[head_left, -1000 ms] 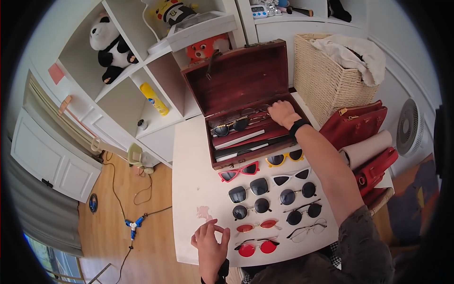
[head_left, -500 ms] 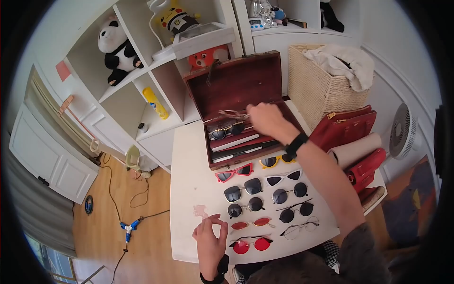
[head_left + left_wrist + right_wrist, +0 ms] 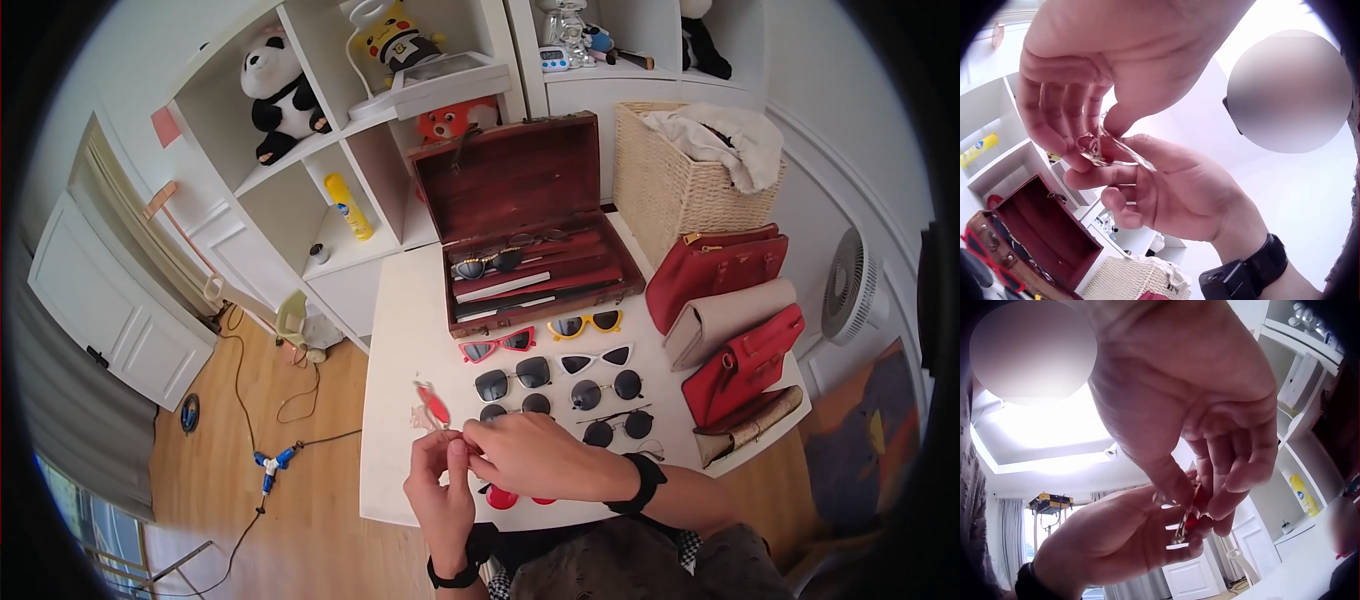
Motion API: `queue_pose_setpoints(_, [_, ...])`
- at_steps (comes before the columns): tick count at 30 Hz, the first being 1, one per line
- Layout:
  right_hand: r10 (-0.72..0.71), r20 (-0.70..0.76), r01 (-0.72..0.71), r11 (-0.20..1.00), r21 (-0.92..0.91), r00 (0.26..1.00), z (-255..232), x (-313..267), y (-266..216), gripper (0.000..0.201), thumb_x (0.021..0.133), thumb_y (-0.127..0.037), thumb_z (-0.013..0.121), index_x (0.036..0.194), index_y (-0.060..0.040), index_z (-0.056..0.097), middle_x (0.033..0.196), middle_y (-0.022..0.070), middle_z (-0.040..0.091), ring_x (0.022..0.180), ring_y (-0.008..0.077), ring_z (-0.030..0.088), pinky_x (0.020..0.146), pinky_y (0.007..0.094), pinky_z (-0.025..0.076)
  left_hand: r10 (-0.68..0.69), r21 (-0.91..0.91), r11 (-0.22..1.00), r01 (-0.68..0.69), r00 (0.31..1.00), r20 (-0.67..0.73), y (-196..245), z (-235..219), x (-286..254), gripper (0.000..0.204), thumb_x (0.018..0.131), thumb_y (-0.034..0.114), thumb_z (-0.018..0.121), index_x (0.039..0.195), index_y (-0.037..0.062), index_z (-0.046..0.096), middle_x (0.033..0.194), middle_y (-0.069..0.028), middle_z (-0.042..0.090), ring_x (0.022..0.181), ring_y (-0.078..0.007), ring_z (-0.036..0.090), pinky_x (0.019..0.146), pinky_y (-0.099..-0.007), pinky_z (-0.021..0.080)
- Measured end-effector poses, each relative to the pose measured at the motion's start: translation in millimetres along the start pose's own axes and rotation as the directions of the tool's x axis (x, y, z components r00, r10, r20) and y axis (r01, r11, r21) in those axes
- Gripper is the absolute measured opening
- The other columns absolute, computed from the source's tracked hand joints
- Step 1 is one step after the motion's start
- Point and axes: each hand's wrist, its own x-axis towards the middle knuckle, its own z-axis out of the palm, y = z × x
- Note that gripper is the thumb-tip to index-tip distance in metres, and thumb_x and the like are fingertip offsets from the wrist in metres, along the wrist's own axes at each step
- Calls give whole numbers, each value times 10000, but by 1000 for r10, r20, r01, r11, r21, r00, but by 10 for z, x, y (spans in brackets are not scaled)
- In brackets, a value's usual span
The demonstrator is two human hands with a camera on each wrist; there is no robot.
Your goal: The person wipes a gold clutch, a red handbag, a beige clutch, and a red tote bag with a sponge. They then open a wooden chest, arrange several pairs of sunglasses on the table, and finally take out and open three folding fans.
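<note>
Both hands meet over the near left of the white table, pinching a thin-framed pair of red-tinted glasses (image 3: 433, 403) between their fingertips. The left hand (image 3: 440, 490) grips one side with thumb and fingers. From the right, the right hand (image 3: 545, 458) pinches the same frame. In the left wrist view, the folded metal-rimmed glasses (image 3: 1109, 150) sit between both sets of fingers. Beneath the right hand, red round sunglasses (image 3: 502, 497) lie partly hidden. Farther back stands an open dark red wooden case (image 3: 520, 185) with eyewear inside, including black sunglasses (image 3: 485, 263).
Rows of sunglasses lie on the table (image 3: 400, 340), among them a red-framed pair (image 3: 498, 344), a yellow pair (image 3: 585, 324) and a white pair (image 3: 595, 359). Red and beige bags (image 3: 730, 320) stand along the right edge. Behind them are a wicker basket (image 3: 655, 170) and a fan (image 3: 850, 285).
My right hand has lifted the red-tinted glasses out of the wooden case and carried them toward the body to my left hand. Now both hands hold them.
</note>
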Motion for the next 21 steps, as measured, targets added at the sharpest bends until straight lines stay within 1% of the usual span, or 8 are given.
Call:
queue_pose_setpoints(3, [-23, 25, 22, 999, 45, 999, -80, -186, 42, 227, 926, -219, 597, 999, -5, 595, 813, 162, 677, 691, 349, 671, 628, 412, 535, -41, 84, 996, 34, 995, 90, 73, -27, -39, 153, 985, 109, 604, 1043, -32, 591, 867, -106, 706, 775, -136, 670, 703, -264, 523])
queue_pose_setpoints(5, [12, -336, -6, 1000, 17, 942, -125, -283, 18, 232, 914, -186, 622, 1050, -5, 568, 759, 174, 660, 685, 377, 655, 603, 444, 526, -106, 277, 959, 53, 978, 180, 114, -34, -61, 136, 984, 105, 605, 1023, -25, 608, 823, -96, 710, 733, -112, 650, 666, -250, 509])
queue_pose_setpoints(7, [98, -384, -78, 995, 68, 918, -214, -338, -2, 206, 910, -139, 628, 1065, -15, 573, 829, 156, 666, 724, 364, 658, 628, 427, 529, -105, 320, 946, 46, 979, 172, 113, -30, -58, 108, 956, 91, 632, 998, -9, 639, 850, -115, 740, 725, -158, 698, 633, -283, 524])
queue_pose_setpoints(9, [67, -469, -24, 995, 97, 881, -245, -393, 52, 195, 910, -96, 623, 1091, -35, 587, 924, 140, 666, 766, 347, 662, 653, 408, 534, 66, 428, 874, -228, 930, 360, 86, -55, -30, 107, 946, 91, 623, 1044, 48, 630, 901, -113, 731, 750, -289, 697, 636, -343, 535])
queue_pose_setpoints(11, [58, -414, 2, 990, 143, 908, -186, -449, 169, 175, 912, -83, 620, 1081, -40, 605, 982, 128, 650, 805, 335, 662, 673, 391, 538, 24, 435, 881, -187, 935, 354, 164, -20, -16, 99, 922, 80, 637, 1018, 57, 633, 922, -102, 729, 776, -322, 681, 668, -385, 536])
queue_pose_setpoints(14, [46, -354, 9, 989, 151, 934, -104, -529, 235, 135, 900, -101, 654, 1001, -20, 616, 946, 134, 637, 797, 335, 658, 689, 378, 534, 137, 469, 828, -309, 921, 365, 99, 3, 40, 110, 906, 84, 657, 1011, 61, 637, 907, -98, 724, 795, -299, 686, 704, -379, 537])
queue_pose_setpoints(16, [103, -315, -46, 982, 185, 944, -80, -576, 267, 125, 899, -99, 656, 981, -18, 609, 936, 137, 636, 789, 336, 656, 682, 380, 529, 306, 428, 750, -504, 838, 452, 82, 9, 90, 127, 886, 85, 677, 1009, 69, 651, 893, -90, 722, 797, -287, 686, 723, -373, 536])
queue_pose_setpoints(21, [145, -283, -94, 978, 187, 948, -59, -658, 310, 118, 897, -94, 661, 932, -9, 587, 897, 143, 641, 761, 342, 650, 658, 387, 516, 193, 418, 790, -449, 829, 525, 94, -89, 84, 160, 861, 114, 715, 1010, 77, 671, 872, -82, 723, 754, -270, 688, 690, -366, 538])
